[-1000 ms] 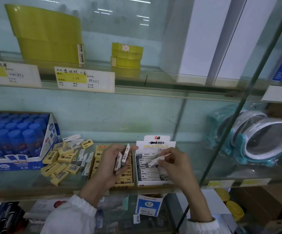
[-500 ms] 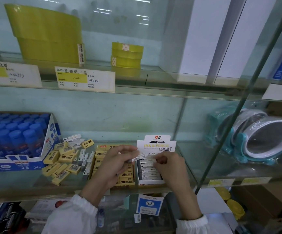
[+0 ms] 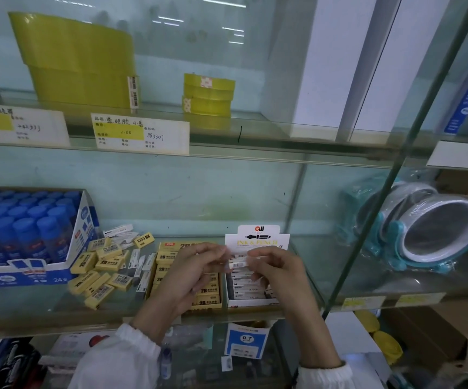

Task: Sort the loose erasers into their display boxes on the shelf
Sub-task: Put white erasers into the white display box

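The fingertips [image 3: 256, 252] of the right hand [image 3: 279, 273] and those of the left hand [image 3: 190, 276] meet on a white eraser [image 3: 238, 262], and each hand pinches one end. The eraser is blurred, so I cannot tell whether it is one piece or a few stacked together. It is held in the air just above the open white box [image 3: 251, 303], in front of that box's upright card. The two hands hide much of the rows of white erasers inside. Right beside the white box, on its left, stands a yellow box [image 3: 209, 297], with much of it covered by the left hand. Farther left of the white box, loose erasers [image 3: 101, 272], yellow and white, lie scattered on the glass shelf [image 3: 44, 313]. Beyond them is a box of blue glue sticks [image 3: 25, 237], cut off by the frame edge.
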The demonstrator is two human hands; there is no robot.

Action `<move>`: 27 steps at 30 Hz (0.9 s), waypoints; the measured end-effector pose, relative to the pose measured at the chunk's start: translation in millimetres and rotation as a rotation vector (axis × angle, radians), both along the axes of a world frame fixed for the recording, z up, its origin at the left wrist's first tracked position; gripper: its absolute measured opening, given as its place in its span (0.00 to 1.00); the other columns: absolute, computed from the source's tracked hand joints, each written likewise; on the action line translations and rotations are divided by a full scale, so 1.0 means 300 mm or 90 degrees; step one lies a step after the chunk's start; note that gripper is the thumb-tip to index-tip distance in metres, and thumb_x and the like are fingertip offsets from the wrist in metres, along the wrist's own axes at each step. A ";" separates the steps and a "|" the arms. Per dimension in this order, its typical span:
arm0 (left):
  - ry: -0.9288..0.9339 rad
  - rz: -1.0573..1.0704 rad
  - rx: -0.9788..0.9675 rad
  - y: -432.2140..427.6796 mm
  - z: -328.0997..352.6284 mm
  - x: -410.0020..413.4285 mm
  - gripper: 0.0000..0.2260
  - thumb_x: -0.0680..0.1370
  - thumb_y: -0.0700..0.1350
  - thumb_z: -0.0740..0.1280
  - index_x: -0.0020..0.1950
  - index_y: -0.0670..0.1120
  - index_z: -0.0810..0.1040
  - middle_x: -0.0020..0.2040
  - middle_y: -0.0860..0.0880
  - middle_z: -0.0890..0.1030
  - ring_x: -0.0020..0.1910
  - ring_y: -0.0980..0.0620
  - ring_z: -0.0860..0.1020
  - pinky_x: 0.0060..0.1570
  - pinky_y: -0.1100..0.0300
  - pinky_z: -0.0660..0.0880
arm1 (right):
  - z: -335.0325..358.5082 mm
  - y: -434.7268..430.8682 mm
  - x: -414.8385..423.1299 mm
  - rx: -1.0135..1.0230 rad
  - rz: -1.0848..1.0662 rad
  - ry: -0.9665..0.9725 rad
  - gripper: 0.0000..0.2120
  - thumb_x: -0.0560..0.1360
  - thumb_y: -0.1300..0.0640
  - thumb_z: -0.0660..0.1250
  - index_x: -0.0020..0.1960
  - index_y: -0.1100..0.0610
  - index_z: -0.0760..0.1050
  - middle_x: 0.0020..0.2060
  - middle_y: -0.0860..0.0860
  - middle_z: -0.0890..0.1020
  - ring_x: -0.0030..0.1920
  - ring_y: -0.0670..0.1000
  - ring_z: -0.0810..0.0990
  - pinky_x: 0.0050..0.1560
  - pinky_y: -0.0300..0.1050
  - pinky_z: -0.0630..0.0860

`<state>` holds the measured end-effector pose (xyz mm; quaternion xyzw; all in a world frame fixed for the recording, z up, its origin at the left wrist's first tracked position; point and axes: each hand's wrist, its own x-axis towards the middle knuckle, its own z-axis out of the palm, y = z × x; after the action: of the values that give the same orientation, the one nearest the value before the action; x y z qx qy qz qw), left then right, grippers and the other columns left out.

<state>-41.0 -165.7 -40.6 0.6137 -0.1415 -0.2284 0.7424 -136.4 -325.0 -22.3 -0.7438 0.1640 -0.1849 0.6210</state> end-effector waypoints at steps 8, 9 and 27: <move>-0.144 0.022 0.042 -0.025 0.015 -0.006 0.15 0.76 0.31 0.59 0.52 0.43 0.83 0.39 0.48 0.84 0.31 0.48 0.67 0.23 0.63 0.59 | 0.058 -0.147 -0.036 -0.313 -0.107 0.097 0.08 0.74 0.60 0.71 0.49 0.49 0.79 0.42 0.49 0.83 0.35 0.48 0.80 0.31 0.36 0.73; -0.207 0.009 0.091 -0.032 0.030 -0.021 0.14 0.77 0.32 0.60 0.50 0.45 0.83 0.40 0.50 0.84 0.33 0.52 0.73 0.27 0.66 0.64 | 0.061 -0.152 -0.038 -0.338 -0.101 0.109 0.08 0.75 0.60 0.71 0.50 0.49 0.79 0.43 0.49 0.82 0.36 0.46 0.80 0.29 0.32 0.71; -0.673 -0.254 0.593 -0.234 0.070 -0.082 0.16 0.79 0.60 0.65 0.60 0.56 0.84 0.52 0.53 0.82 0.45 0.55 0.75 0.40 0.62 0.66 | 0.047 -0.168 -0.028 -0.416 -0.103 0.139 0.11 0.77 0.67 0.64 0.51 0.57 0.83 0.46 0.54 0.83 0.41 0.47 0.78 0.31 0.21 0.69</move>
<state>-65.6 -235.8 -19.8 0.8565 -0.4783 -0.0690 0.1813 -144.9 -375.5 -8.2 -0.9033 0.2196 -0.1955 0.3125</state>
